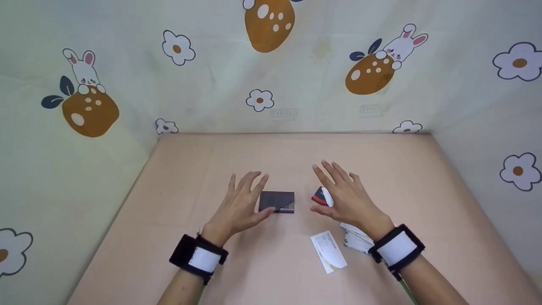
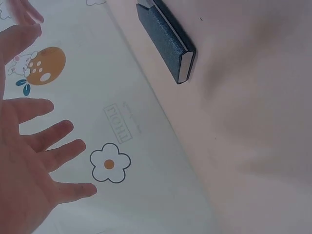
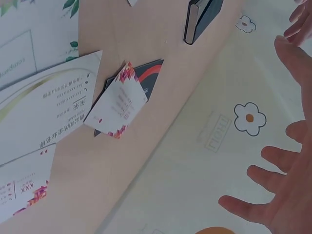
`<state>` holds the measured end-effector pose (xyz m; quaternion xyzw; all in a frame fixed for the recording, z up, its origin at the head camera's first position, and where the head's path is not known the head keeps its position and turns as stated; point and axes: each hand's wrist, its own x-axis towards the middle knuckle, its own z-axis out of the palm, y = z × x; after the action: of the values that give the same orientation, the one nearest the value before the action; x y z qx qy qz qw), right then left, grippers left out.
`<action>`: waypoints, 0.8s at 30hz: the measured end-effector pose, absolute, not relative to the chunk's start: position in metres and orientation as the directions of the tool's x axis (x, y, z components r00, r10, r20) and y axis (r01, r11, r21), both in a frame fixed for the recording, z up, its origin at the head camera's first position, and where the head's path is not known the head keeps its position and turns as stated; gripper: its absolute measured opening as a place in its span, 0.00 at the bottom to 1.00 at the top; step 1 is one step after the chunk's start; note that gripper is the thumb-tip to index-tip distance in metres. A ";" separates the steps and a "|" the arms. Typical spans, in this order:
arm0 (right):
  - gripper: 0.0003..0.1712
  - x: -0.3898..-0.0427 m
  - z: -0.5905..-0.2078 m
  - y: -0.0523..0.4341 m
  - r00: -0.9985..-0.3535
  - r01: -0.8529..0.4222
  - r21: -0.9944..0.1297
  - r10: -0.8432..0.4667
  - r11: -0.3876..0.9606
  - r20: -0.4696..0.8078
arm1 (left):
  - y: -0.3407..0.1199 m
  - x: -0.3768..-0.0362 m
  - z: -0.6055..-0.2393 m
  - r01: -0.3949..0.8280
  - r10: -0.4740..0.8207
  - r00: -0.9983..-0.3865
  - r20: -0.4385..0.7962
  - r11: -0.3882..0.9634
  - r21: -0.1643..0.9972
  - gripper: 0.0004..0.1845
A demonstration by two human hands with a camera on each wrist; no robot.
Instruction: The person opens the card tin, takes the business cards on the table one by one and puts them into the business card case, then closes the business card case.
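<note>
Left hand (image 1: pixel 239 207) splayed wide, holding nothing, beside dark card case (image 1: pixel 277 201) mid-tabletop. Right hand (image 1: pixel 345 197) wide, empty, over scattered cards (image 1: pixel 328 250) toward near edge.

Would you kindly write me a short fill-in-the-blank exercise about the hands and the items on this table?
1. Both hands, the left hand and the right hand, hold ____.
2. The dark card case lies nearest the ____ hand.
3. The case's lid is ____.
4. The loose cards lie on the person's ____ side.

Missing words: nothing; left; closed; right
</note>
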<state>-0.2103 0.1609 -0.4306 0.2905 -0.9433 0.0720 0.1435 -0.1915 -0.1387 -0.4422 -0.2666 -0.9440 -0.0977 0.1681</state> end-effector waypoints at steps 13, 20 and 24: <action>0.56 -0.213 -0.450 0.134 -0.774 -0.611 -0.066 -0.578 0.789 0.259 | -0.133 -0.197 -0.457 0.531 0.479 -0.819 0.316 0.841 0.101 0.42; 0.56 -0.212 -0.456 0.120 -0.772 -0.620 -0.085 -0.587 0.780 0.243 | -0.132 -0.197 -0.464 0.520 0.471 -0.840 0.270 0.841 0.148 0.41; 0.55 -0.214 -0.462 0.111 -0.771 -0.628 -0.116 -0.593 0.770 0.234 | -0.132 -0.197 -0.470 0.510 0.468 -0.853 0.233 0.843 0.172 0.41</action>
<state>-0.2136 0.1110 -0.4620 0.3259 -0.9362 0.0940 0.0924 -0.1973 -0.1320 -0.4697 -0.2557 -0.9556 -0.1145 0.0914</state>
